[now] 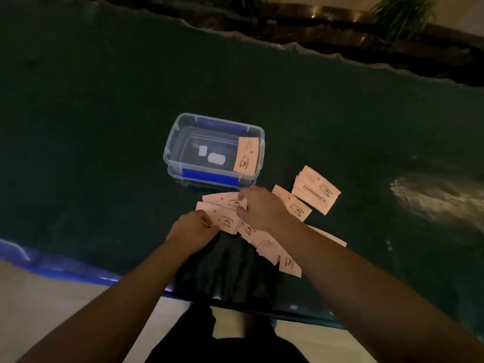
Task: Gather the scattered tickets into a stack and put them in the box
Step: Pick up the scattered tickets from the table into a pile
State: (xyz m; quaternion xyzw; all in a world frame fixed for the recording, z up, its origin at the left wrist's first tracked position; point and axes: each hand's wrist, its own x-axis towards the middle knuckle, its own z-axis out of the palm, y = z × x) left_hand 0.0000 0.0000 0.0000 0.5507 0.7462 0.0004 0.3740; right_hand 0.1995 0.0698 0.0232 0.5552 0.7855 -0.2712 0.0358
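Note:
Pale pink tickets (225, 221) with dark print lie scattered on a dark green cloth in front of me. A clear plastic box (172, 142) with blue clips stands just beyond them, with one ticket (246, 155) leaning inside against its right wall. My left hand (192, 230) pinches the near edge of the tickets at the left of the pile. My right hand (259, 208) rests fingers-down on the tickets, gripping one at its far edge. A small stack of tickets (315, 189) lies to the right. More tickets (277, 255) trail under my right forearm.
The cloth-covered table (104, 127) stretches wide on all sides, with a blue edge (65, 265) near me at the left. A dark folded cloth (222, 271) lies at the front edge. Plants and a dark ledge (366, 30) sit beyond the far edge.

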